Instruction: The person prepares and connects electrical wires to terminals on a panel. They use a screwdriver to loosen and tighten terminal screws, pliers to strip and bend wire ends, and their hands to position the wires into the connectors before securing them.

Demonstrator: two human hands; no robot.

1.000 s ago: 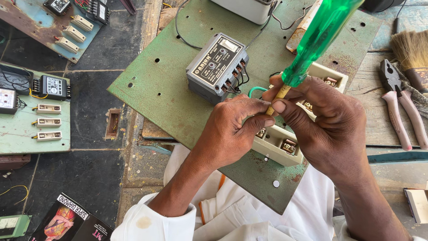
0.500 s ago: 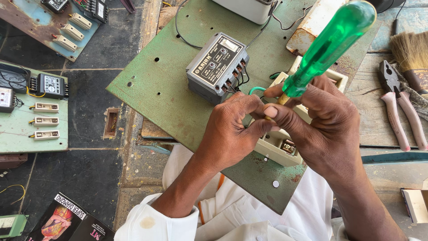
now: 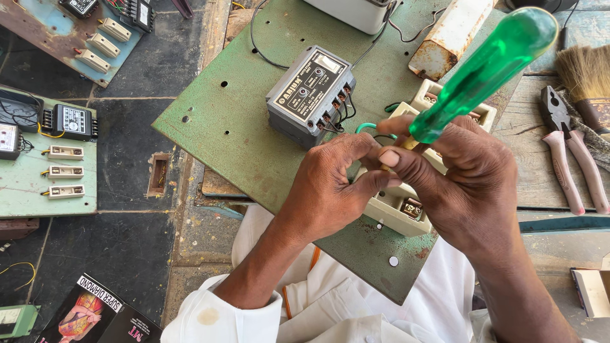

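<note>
Far left, on the dark tiled floor (image 3: 127, 248): a pale green board (image 3: 57, 190) carrying small cream fuse blocks and a black module, and above it a rusty blue board (image 3: 60, 35) with more cream blocks. Lower left, a glossy booklet (image 3: 95, 314) lying on the tiles.

Centre: a green metal panel (image 3: 235, 127), drilled with holes, tilted across the person's lap and overhanging a worn wooden tabletop (image 3: 540, 184). On the panel, a grey relay box (image 3: 308, 95) with dark wires at its side, and just beside it to the right a cream terminal block (image 3: 397, 209).

Left hand (image 3: 327, 187) curled over the terminal block, fingertips pinched together at the screwdriver's shaft. Right hand (image 3: 467, 184) clamped around the lower grip of a green-handled screwdriver (image 3: 483, 70), handle slanting up to the right, tip hidden between the fingers above the block.

Right: a rusty white casing (image 3: 454, 32) at the panel's top edge, then pink-handled pliers (image 3: 569, 159) and a bristle brush (image 3: 588, 79) on the wooden tabletop. White clothing below.
</note>
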